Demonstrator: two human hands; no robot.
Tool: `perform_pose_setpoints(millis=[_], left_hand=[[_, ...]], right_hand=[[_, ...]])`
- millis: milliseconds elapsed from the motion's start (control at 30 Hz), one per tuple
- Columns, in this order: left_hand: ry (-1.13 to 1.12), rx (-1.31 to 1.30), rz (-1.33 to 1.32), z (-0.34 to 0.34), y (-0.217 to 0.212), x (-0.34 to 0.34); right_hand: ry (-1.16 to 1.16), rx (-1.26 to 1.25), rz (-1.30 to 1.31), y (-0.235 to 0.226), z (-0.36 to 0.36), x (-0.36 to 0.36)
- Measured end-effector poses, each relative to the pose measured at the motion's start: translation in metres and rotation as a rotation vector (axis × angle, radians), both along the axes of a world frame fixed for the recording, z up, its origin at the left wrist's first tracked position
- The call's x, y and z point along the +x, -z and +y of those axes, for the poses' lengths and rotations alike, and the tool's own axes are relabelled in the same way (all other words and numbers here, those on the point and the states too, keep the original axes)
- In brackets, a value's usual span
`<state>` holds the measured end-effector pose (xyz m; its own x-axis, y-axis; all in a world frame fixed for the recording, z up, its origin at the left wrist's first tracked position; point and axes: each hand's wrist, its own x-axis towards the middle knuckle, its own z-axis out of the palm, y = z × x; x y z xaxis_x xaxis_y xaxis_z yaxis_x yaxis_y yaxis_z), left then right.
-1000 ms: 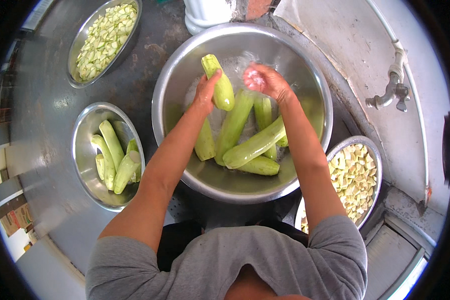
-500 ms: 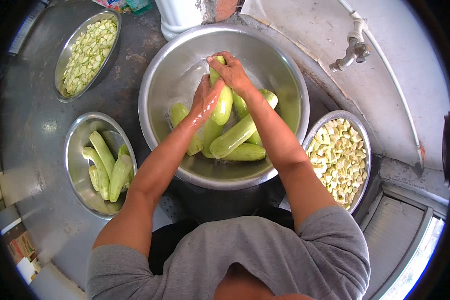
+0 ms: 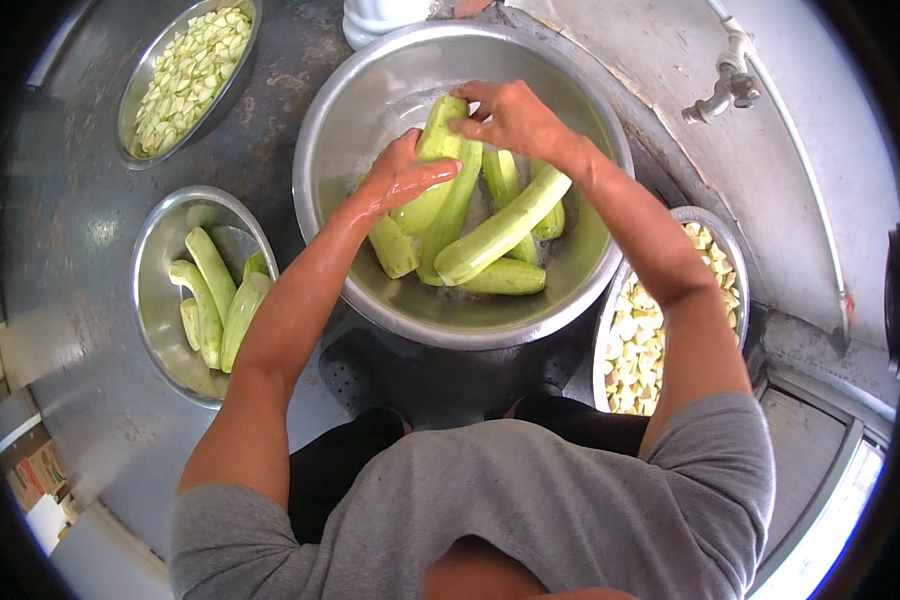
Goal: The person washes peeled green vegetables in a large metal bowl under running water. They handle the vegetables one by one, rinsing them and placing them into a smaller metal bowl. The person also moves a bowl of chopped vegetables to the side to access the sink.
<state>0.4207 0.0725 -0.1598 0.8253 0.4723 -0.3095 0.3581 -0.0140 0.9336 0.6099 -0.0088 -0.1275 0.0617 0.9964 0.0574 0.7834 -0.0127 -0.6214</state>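
Note:
A pale green, wet zucchini (image 3: 438,137) is held tilted in a large steel basin (image 3: 480,332). Along its left side my left hand (image 3: 402,177) grips it, with the thumb laid across the front. My right hand (image 3: 515,118) is at its upper end, fingers curved and spread, the fingertips against the skin. Below and beside my hands, several more zucchini lie in the basin; one long zucchini (image 3: 503,226) slants across the others. A little water shows at the bottom. The undersides of the held zucchini and my left fingers are hidden.
At left, a steel bowl (image 3: 152,322) holds several whole zucchini. Chopped pale green pieces (image 3: 192,82) fill a bowl at the far left. Another bowl of cut chunks (image 3: 635,350) stands at right, partly behind my right arm. A wall tap (image 3: 722,92) juts out at far right.
My right hand has shifted to the right and loosened from its wrap around the zucchini's top. My left hand has moved to the zucchini's left side. The whole view has shifted slightly.

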Motion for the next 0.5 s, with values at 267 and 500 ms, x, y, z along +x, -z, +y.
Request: perform_pose_setpoints(millis=[267,500], left_hand=[[-0.050,0.284,0.325,-0.019,-0.015,0.001],[-0.037,0.508,0.543,-0.019,-0.020,0.001]], right_hand=[[0.128,-0.032,0.224,0.009,-0.003,-0.007],[0.059,0.053,0.214,0.035,0.008,-0.012]])
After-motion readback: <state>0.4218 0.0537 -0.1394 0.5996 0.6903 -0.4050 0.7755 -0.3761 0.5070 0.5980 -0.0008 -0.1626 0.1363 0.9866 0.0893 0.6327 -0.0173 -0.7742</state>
